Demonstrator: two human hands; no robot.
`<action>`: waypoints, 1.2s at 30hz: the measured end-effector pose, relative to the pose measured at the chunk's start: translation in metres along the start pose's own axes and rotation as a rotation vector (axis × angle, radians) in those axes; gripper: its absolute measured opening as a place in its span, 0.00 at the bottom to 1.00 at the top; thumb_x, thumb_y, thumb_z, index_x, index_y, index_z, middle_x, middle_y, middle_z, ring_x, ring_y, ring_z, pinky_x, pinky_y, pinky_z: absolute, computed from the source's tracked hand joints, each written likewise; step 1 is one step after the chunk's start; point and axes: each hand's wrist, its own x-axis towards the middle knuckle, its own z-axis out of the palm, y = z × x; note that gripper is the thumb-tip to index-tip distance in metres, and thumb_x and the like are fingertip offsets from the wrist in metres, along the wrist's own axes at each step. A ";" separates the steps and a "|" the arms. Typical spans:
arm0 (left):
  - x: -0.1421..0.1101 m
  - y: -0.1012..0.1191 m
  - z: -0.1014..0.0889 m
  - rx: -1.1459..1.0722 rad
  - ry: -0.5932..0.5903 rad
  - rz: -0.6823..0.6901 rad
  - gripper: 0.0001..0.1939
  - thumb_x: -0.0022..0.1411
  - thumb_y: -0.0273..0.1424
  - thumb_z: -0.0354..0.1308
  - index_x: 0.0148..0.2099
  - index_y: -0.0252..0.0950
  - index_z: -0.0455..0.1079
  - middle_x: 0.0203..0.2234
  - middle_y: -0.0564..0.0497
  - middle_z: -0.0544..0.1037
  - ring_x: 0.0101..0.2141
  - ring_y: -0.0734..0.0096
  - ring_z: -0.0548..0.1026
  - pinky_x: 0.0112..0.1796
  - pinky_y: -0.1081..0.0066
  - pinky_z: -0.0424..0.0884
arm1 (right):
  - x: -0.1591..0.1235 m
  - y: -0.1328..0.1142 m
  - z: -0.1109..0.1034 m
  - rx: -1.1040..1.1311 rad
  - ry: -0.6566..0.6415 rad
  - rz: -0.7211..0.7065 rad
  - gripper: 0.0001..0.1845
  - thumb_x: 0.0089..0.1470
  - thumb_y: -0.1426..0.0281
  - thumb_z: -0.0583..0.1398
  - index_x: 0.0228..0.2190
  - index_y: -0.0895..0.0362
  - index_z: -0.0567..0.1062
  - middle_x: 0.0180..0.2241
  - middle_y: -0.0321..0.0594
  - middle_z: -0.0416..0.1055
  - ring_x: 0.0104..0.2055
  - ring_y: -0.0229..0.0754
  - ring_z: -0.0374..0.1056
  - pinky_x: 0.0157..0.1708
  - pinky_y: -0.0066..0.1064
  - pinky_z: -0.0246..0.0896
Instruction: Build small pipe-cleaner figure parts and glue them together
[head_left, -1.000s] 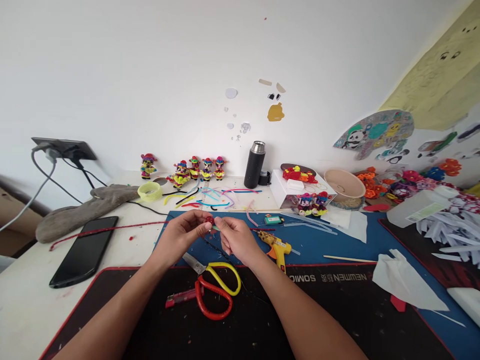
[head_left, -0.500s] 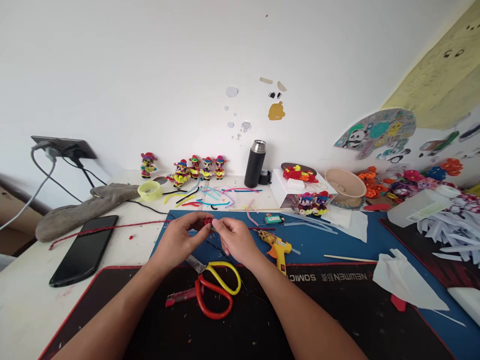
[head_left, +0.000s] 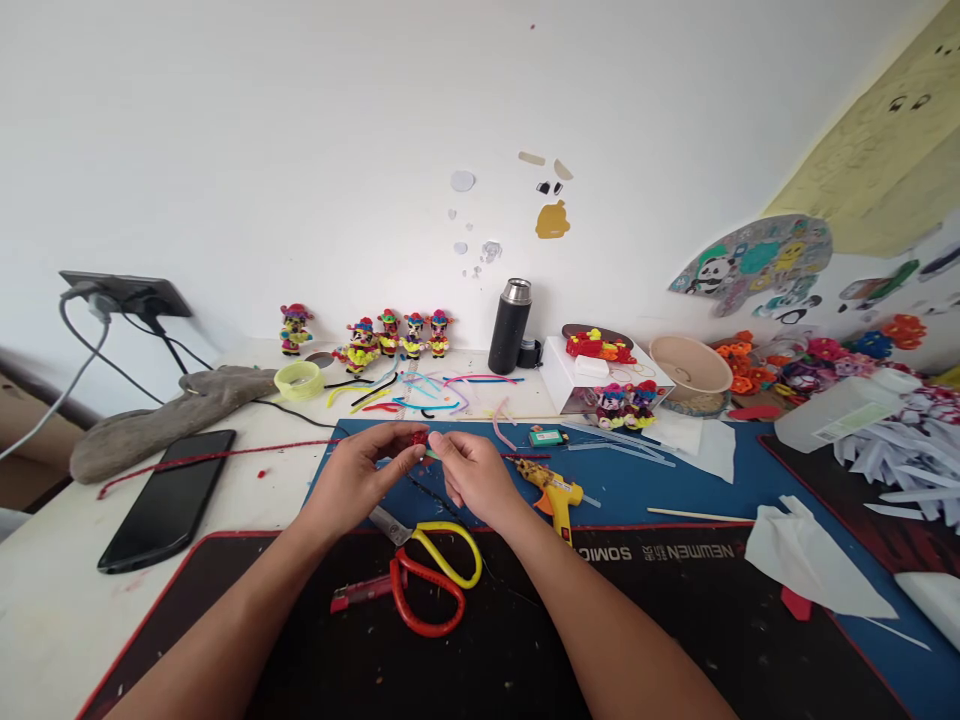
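Leaning in close, right at the centre of the dial!

Both arms are coming in from below: the left forearm is slanting up from seven o'clock, the right forearm from five, the bottom edge cutting off both. The left hand is arching its fingers and pinching a small, fuzzy, dark-red piece between thumb and forefinger, no gap showing. That piece is sitting at the dial's centre, above the flat blue mat.

Now the right hand: its thumb is pointing to ten o'clock and meeting the piece's right edge, its other fingers curling underneath. Is it gripping too? I can't tell; the thumb is covering the contact. A tiny green bit is peeking out between the hands, too small to make out.

At six o'clock, scissors with one red and one yellow loop handle are lying on the black, red-edged mat, blade tips disappearing behind the left hand. Towards four, the right forearm is partly hiding the handle of a yellow plastic glue gun.
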 end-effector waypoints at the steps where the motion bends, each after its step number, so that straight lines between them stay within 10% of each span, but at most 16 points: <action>1: 0.000 -0.001 0.000 0.002 -0.005 0.021 0.23 0.64 0.48 0.64 0.53 0.38 0.80 0.41 0.45 0.88 0.40 0.56 0.85 0.42 0.63 0.79 | 0.000 0.000 0.000 0.022 -0.001 0.000 0.31 0.64 0.40 0.57 0.27 0.53 0.69 0.12 0.25 0.57 0.12 0.34 0.54 0.18 0.28 0.52; 36: -0.002 -0.004 -0.006 0.270 -0.047 0.223 0.23 0.72 0.40 0.55 0.60 0.34 0.78 0.50 0.41 0.86 0.42 0.59 0.85 0.43 0.69 0.79 | 0.000 -0.002 -0.001 0.040 -0.038 0.017 0.33 0.63 0.39 0.57 0.26 0.55 0.73 0.11 0.25 0.56 0.12 0.34 0.54 0.18 0.28 0.52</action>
